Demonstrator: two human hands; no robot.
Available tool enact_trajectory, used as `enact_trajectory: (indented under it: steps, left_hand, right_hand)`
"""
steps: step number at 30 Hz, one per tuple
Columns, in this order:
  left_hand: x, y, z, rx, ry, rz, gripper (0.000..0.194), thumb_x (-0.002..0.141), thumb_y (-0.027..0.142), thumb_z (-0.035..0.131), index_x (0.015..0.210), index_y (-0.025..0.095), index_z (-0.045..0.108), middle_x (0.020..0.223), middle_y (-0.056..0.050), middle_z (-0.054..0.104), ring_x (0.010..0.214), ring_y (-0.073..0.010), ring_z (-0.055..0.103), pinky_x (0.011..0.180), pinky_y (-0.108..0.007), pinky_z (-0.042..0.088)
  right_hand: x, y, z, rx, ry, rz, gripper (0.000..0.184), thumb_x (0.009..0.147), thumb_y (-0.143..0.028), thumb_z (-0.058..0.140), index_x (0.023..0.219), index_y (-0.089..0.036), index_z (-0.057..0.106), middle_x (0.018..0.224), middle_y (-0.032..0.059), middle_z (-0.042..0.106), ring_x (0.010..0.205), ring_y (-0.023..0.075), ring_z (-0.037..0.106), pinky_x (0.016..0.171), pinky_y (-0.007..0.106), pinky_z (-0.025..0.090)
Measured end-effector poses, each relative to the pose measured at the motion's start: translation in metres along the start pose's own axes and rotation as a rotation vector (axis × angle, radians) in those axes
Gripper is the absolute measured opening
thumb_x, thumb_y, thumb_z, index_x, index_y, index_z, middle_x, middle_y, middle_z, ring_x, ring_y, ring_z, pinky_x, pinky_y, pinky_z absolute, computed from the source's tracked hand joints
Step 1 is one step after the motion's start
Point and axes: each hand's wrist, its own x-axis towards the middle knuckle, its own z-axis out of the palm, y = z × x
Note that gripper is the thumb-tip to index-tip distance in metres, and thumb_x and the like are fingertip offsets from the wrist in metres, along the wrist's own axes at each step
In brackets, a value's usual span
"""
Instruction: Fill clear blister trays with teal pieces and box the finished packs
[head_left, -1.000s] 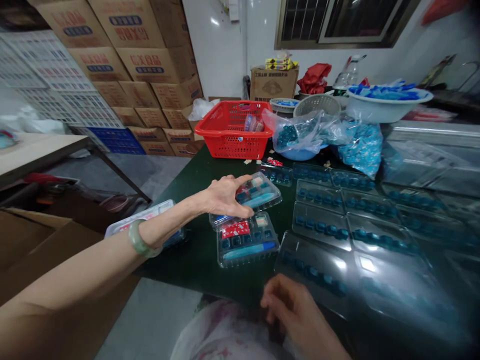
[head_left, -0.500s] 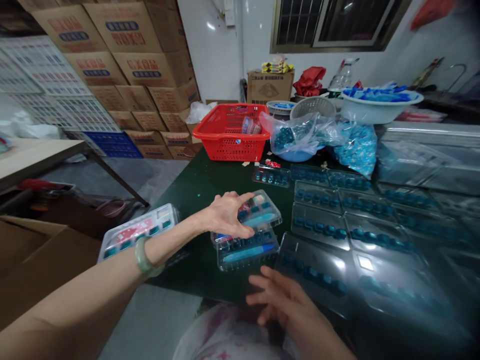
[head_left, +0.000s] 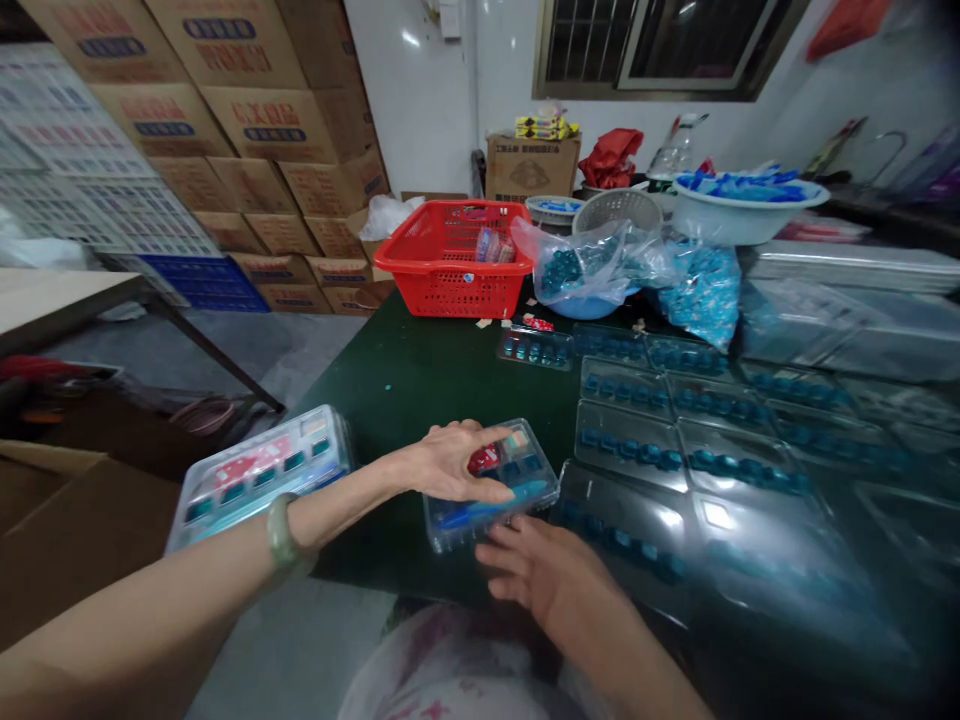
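Note:
My left hand (head_left: 448,462), a green bangle at its wrist, rests with fingers closed over a small stack of clear plastic packs (head_left: 501,486) holding blue pieces, a red card and a blue pen, near the front edge of the dark green table (head_left: 420,370). Just below that stack, my right hand (head_left: 541,575) has its fingers spread and its fingertips touch the stack's front side. Another stack of filled clear packs (head_left: 259,473) lies at the table's left corner, beside my left forearm.
Rows of clear trays with blue pieces (head_left: 660,420) cover the table's right half. At the back stand a red basket (head_left: 450,257), bags of blue pieces (head_left: 592,265) and a white basin (head_left: 739,205). Cardboard boxes (head_left: 247,130) are stacked at left; an open box (head_left: 67,530) sits low left.
My left hand brought the upper pack down toward me onto the lower one, forming one stack. My right hand rose from my lap, opened and reached the stack's front.

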Motion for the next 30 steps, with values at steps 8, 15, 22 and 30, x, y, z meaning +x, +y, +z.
enact_trajectory:
  steps: [8, 15, 22, 30]
  left_hand:
    - [0.002, -0.022, 0.008, -0.572, 0.082, -0.218, 0.116, 0.056, 0.050, 0.073, 0.137, 0.008, 0.003, 0.097, -0.013, 0.060, 0.085, -0.0286, 0.059, 0.076, -0.037, 0.048]
    - [-0.009, -0.016, 0.014, -0.800, 0.071, -0.197, 0.074, 0.058, 0.039, 0.075, 0.116, 0.012, 0.039, 0.093, -0.009, 0.061, 0.086, -0.0273, 0.059, 0.072, -0.036, 0.050]
    - [-0.059, 0.003, -0.001, -1.113, 0.090, -0.036, 0.054, 0.057, 0.024, 0.076, 0.103, 0.012, 0.051, 0.092, -0.007, 0.061, 0.083, -0.0219, 0.058, 0.070, -0.029, 0.048]
    - [-0.154, -0.065, -0.067, -1.174, 0.144, -0.229, 0.055, 0.058, 0.019, 0.071, 0.108, 0.009, 0.050, 0.091, -0.009, 0.064, 0.073, -0.0224, 0.060, 0.062, -0.030, 0.050]
  right_hand:
    - [0.001, 0.004, 0.008, 0.013, 0.007, -0.128, 0.031, 0.066, -0.034, 0.071, 0.082, -0.011, 0.057, 0.076, 0.0062, 0.065, 0.066, 0.0162, 0.063, 0.054, 0.024, 0.045]
    - [0.005, 0.003, 0.006, -0.088, 0.004, -0.113, 0.037, 0.064, -0.042, 0.072, 0.078, -0.011, 0.057, 0.061, 0.0001, 0.058, 0.050, 0.0095, 0.055, 0.044, 0.020, 0.040]
    - [0.004, 0.007, 0.021, -0.303, -0.083, -0.040, 0.036, 0.070, -0.048, 0.064, 0.081, -0.015, 0.056, 0.056, -0.0048, 0.048, 0.035, 0.0035, 0.040, 0.034, 0.017, 0.028]
    - [0.013, 0.026, 0.100, -0.371, -0.425, 0.079, 0.035, 0.079, -0.043, 0.056, 0.103, -0.018, 0.049, 0.075, 0.0005, 0.058, 0.044, 0.0075, 0.053, 0.040, 0.020, 0.036]
